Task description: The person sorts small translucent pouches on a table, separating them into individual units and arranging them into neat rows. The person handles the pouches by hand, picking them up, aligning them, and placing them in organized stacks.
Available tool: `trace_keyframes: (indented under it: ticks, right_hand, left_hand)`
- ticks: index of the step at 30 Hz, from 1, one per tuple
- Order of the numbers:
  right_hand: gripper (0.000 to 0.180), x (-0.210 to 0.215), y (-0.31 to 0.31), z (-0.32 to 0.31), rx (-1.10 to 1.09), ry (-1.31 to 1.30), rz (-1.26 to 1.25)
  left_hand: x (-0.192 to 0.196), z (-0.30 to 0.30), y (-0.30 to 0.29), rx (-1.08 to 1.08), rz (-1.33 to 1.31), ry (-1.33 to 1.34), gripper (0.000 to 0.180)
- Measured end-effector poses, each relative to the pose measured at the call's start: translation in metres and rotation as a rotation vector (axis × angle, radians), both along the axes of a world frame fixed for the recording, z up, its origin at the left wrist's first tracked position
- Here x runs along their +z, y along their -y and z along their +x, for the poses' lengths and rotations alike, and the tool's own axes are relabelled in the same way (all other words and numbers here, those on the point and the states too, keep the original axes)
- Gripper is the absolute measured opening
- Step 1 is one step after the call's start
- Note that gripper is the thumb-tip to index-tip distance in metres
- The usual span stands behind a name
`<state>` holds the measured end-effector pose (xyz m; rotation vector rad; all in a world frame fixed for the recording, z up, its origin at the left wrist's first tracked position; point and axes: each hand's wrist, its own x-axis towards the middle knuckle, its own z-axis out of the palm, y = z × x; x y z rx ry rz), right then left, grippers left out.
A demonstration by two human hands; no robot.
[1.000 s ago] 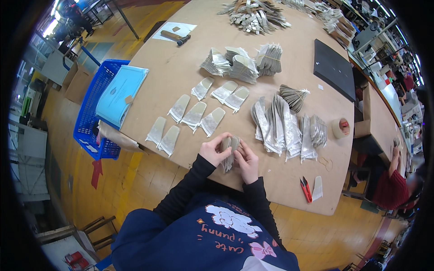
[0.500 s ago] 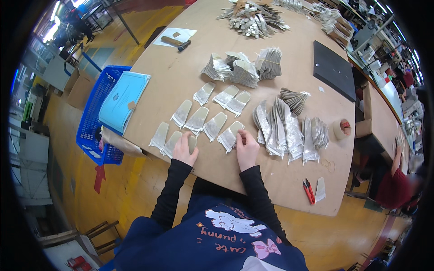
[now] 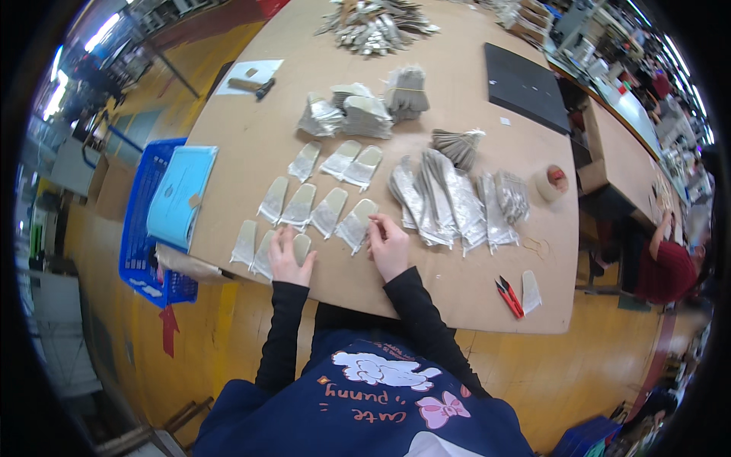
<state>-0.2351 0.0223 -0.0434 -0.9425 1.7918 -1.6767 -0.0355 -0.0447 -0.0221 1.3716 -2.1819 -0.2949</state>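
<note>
Small tapered fabric pieces, olive at one end and silvery white at the other, lie in loose rows on the table. My left hand rests palm down on the nearest row, fingers apart, between one piece and another piece that it partly covers. Beside the rightmost piece of the middle row is my right hand, its fingers bent and loosely apart at that piece's edge. Nothing shows in its grasp. To its right lie stacks of long silvery strips.
Bundled pieces stand farther back, before a large heap. Red thread snips, a tape roll and a black board are right. A hammer and a blue basket are left. Another person sits at far right.
The whole view has shifted, so the table sits farther left and higher. My right hand has drawn slightly off the rightmost piece. My left hand stays over the nearest row.
</note>
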Motion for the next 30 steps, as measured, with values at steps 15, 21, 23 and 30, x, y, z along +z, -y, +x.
trace_keyframes:
  ticks: [15, 21, 23, 30]
  right_hand:
    - [0.018, 0.008, -0.093, 0.006, -0.205, -0.322, -0.179]
    - [0.014, 0.018, -0.179, -0.038, -0.528, -0.717, -0.027]
    - [0.022, 0.025, -0.204, -0.07, -0.701, -0.713, 0.121]
    - [0.033, 0.035, -0.249, -0.112, -0.393, -0.671, 0.533]
  left_hand:
    - [0.036, -0.099, -0.074, -0.613, 0.285, -0.44, 0.038]
    - [-0.009, -0.099, -0.088, -0.775, 0.295, -0.239, 0.036]
    - [-0.016, -0.095, -0.088, -0.823, 0.244, -0.208, 0.034]
    - [-0.015, -0.099, -0.085, -0.801, 0.255, -0.188, 0.03]
